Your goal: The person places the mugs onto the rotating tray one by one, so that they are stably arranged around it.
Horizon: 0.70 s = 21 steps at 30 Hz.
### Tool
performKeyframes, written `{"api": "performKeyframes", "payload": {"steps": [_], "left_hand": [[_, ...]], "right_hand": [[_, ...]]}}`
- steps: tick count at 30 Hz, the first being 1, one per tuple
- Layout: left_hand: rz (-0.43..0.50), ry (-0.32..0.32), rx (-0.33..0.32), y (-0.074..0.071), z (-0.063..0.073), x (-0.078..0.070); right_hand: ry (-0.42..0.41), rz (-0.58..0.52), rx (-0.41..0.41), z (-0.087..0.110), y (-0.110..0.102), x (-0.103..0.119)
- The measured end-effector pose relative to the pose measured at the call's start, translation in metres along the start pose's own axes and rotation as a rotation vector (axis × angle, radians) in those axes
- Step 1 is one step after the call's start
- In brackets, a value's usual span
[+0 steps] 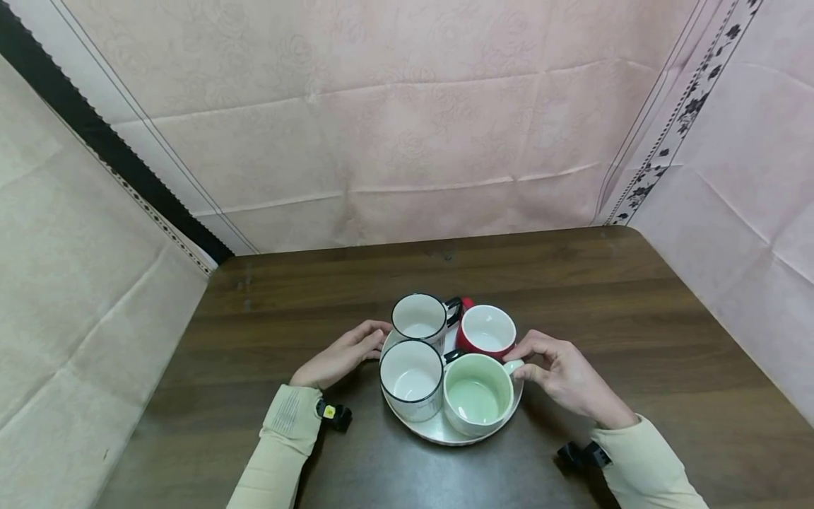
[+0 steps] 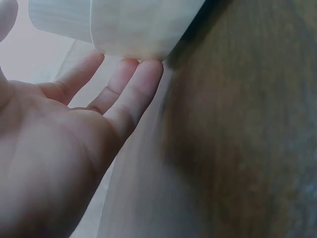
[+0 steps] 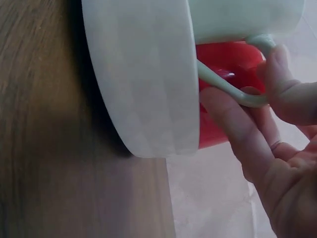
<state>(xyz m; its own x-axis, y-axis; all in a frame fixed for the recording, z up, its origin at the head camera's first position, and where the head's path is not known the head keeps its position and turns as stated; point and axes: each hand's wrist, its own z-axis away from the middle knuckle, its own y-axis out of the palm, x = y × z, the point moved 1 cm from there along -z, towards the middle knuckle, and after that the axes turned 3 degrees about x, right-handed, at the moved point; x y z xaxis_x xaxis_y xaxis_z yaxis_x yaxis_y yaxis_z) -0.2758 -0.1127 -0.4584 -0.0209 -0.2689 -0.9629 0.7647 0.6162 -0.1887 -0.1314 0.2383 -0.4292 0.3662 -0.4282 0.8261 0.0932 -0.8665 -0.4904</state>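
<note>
A round white plate [image 1: 439, 429] bears two white mugs with dark rims, a red mug [image 1: 488, 329] and a pale green mug [image 1: 477, 396]. One white mug [image 1: 416, 317] stands at the back left, the other white mug [image 1: 412, 378] at the front left. My left hand [image 1: 343, 353] touches the plate's left side; in the left wrist view its fingertips [image 2: 148, 74] meet the plate's wall from below, fingers fairly straight. At the right, my right hand [image 1: 562, 371] pinches the green mug's handle [image 3: 223, 84] between thumb and fingers. Inside the mugs nothing shows.
The plate stands on a brown wooden table [image 1: 286, 304]. Pale patterned cloth [image 1: 381, 141] hangs behind the table and at both sides. Each wrist wears a small black camera, such as the left one [image 1: 337, 417].
</note>
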Motion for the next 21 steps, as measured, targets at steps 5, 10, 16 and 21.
{"api": "performKeyframes", "payload": {"steps": [5, 10, 16, 21], "left_hand": [[-0.002, -0.005, -0.008, 0.0011, 0.0004, 0.0001], [-0.004, -0.006, -0.004, 0.0017, 0.0000, 0.0006], [0.010, 0.001, -0.002, 0.0020, 0.0003, -0.0008], [0.008, 0.007, 0.001, 0.0026, 0.0008, -0.0024]], "right_hand": [[-0.014, 0.060, 0.006, 0.0006, 0.0005, 0.0031], [-0.006, 0.110, 0.003, 0.0012, 0.0017, 0.0047], [0.029, 0.142, 0.011, 0.0018, 0.0015, 0.0054], [0.013, 0.167, 0.009, 0.0017, 0.0022, 0.0053]]}}
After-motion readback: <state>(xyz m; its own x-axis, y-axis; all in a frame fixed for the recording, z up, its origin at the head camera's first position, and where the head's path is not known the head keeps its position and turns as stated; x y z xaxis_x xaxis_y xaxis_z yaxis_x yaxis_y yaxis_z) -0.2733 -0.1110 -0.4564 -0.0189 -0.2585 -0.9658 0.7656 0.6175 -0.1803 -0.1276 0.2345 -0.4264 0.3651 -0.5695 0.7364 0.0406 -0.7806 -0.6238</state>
